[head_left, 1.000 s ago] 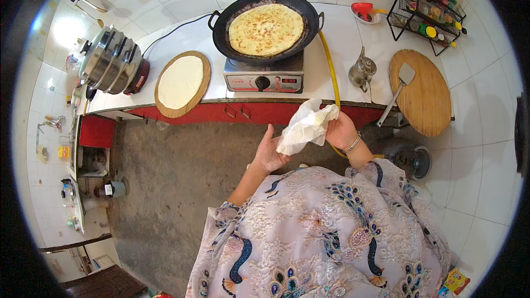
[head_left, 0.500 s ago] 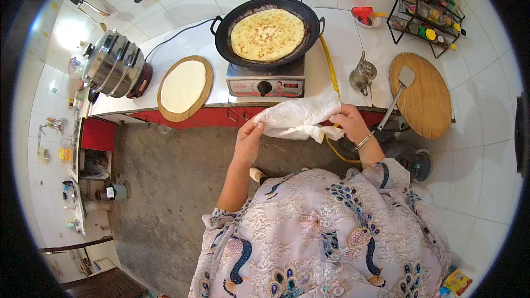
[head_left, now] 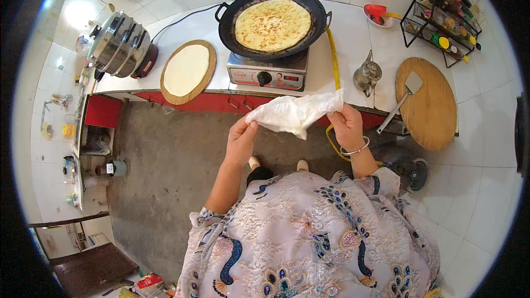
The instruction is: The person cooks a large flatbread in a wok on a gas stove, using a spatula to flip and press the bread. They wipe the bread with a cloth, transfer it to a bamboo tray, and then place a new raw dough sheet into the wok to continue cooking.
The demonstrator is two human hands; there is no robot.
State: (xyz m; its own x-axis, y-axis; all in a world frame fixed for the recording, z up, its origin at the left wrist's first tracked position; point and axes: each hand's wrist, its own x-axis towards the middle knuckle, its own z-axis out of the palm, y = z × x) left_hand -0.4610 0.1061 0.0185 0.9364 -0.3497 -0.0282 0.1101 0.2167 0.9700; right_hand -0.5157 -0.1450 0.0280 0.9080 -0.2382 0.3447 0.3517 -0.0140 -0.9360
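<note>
- Spreading out a thin, crumpled white cloth (head_left: 292, 115) in mid-air is, by the look of the head view, the step in hand; whether it is fabric or soft paper cannot be told.
- The cloth, taken here as the centre of the clock, is hung in front of the counter edge, its middle sagging into loose folds.
- At eight o'clock, one end of the cloth is pinched between thumb and fingers of the left hand (head_left: 241, 138).
- At just past three o'clock, the other end is gripped likewise by the right hand (head_left: 346, 125), the folded fingers being partly hidden.
- Just short of twelve o'clock, a round, brown-spotted yellow flatbread (head_left: 273, 25) is held in a black two-handled pan (head_left: 320, 16), which is set on a silver box-shaped stove (head_left: 248, 77).
- Near ten o'clock, a pale, flat round of dough (head_left: 187, 70) is laid on a round wooden board (head_left: 212, 62).
- At two o'clock, a small silver metal kettle (head_left: 367, 76) is stood upright.
- At three o'clock, a grey long-handled spatula (head_left: 414, 82) is rested across a larger wooden board (head_left: 433, 111).
- For the next move, both pinches seem to be needed, evenly tensioned, with the cloth kept clear of the stove.
</note>
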